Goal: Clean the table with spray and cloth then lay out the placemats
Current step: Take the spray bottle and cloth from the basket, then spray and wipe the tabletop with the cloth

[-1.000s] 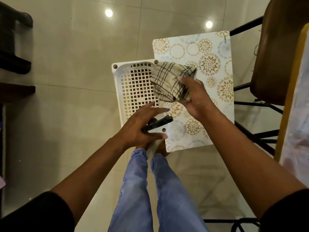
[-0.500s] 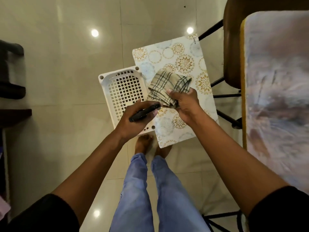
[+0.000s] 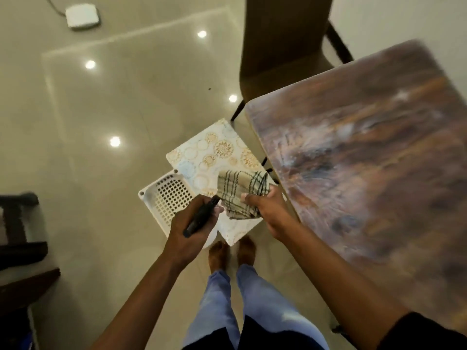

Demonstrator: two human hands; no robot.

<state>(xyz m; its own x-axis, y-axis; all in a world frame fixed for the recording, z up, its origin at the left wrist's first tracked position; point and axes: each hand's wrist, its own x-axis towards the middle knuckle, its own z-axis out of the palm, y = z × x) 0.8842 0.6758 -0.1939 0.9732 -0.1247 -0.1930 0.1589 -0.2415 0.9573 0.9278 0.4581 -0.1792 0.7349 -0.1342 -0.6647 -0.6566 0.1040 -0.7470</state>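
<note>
Left hand (image 3: 193, 224) grips spray (image 3: 201, 219); right hand (image 3: 267, 207) pinches cloth (image 3: 240, 194) over placemat (image 3: 214, 157) on basket (image 3: 164, 200), beside desk (image 3: 366, 160) near corner. Risk: loose cloth slips floorward; spray misaimed wets placemat.

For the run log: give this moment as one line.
left hand: grips black spray trigger | right hand: grips checked beige cloth | patterned placemat: on white perforated basket | brown table: bare

We look down on our left hand (image 3: 192, 229), curled round a slim black spray trigger (image 3: 201, 219), and our right hand (image 3: 265, 208), pinching a folded beige checked cloth (image 3: 240, 195). Beneath lie a floral-patterned placemat (image 3: 214, 152) and a white perforated plastic basket (image 3: 161, 198). The marbled brown table (image 3: 366, 147) stands right.
</note>
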